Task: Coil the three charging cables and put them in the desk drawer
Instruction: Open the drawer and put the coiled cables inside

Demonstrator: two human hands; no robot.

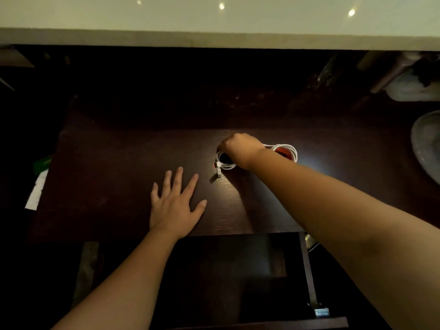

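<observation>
On the desk (119, 163), the right hand (240, 148) is closed over coiled cables (289, 151); the left hand (176, 206) lies flat, fingers spread. Lifted loosely, the coils could spring undone before reaching the open drawer (307, 270).

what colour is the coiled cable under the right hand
White, with a red tip at one plug; the cable shows best in the head view.

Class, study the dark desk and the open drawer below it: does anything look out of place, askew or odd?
One thing: a connector end sticks out loose from the white coiled cable under the right hand. The left hand lies flat on the desk. The drawer is too dark to judge.
</observation>
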